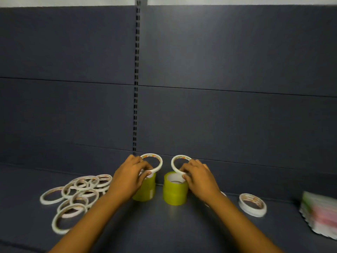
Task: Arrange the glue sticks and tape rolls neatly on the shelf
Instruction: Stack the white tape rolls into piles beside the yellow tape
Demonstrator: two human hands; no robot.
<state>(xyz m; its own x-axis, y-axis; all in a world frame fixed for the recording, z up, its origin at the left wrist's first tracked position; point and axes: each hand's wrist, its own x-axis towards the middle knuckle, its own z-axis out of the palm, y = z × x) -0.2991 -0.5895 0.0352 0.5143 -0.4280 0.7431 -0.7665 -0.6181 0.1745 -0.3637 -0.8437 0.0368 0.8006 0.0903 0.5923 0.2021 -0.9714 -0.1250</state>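
A person's two bare hands reached forward over a dark grey shelf (182,227). The left hand (130,177) had its fingers (145,174) pinched on a thin white tape ring (155,160), tilted up at the back above a stack of yellow-green tape rolls (145,190). The right hand (199,177) mirrored it, its fingers (185,175) closed on a second white ring (177,162) held tilted over another yellow-green stack (175,191). The rings seemed to be held this way so each could be lowered flat onto the stack just below the fingers, building two matching columns side by side.

Well to the left of the left fingers lay a loose heap of white tape rings (78,194), overlapping one another and apparently waiting to be sorted. To the right of the right fingers sat a short, neat pile of white rings (252,204), and farther right a blurred packet in green and pink (319,216), too smeared to identify. No glue sticks could be made out.

Behind the fingers rose a dark panelled back wall (228,70) with a slotted upright strip (135,88) running down its middle; a pale band showed along the very top.
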